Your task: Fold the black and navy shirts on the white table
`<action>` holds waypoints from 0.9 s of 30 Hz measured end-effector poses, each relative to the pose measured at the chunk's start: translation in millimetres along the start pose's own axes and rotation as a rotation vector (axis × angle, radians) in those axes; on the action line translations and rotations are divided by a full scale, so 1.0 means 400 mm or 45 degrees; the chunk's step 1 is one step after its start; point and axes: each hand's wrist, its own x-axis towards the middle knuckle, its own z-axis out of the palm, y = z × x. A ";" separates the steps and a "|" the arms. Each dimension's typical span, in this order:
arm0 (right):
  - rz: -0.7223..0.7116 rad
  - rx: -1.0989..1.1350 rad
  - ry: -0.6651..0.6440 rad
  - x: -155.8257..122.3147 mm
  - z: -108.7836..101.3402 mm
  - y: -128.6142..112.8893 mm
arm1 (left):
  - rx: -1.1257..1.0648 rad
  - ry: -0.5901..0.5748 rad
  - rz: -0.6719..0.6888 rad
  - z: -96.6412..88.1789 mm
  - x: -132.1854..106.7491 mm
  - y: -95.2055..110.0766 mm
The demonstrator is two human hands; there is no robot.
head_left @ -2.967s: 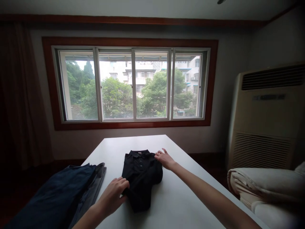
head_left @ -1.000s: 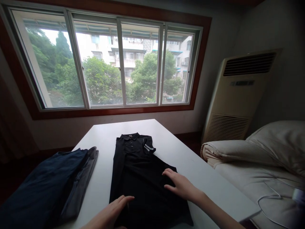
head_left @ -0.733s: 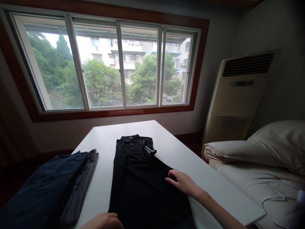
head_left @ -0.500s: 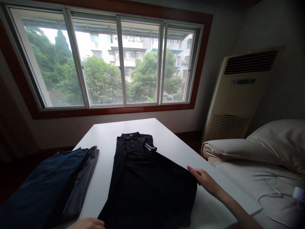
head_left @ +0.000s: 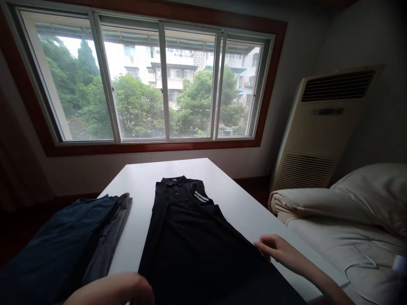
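A black polo shirt (head_left: 190, 245) lies flat on the white worktop (head_left: 197, 167), collar pointing away from the person and its lower part running out of view. The left hand (head_left: 108, 290) sits at the shirt's near left edge, its fingers (head_left: 140, 284) pressed together. The right hand (head_left: 281, 250) is at the shirt's right edge, its fingers (head_left: 263, 242) slightly curled; whether either hand pinches the cloth cannot be told. Folded dark blue and grey garments (head_left: 70, 233) lie just left of the shirt.
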 end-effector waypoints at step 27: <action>0.077 -0.701 0.389 0.869 0.191 -0.056 | 0.310 1.007 -0.674 -0.269 0.787 -0.312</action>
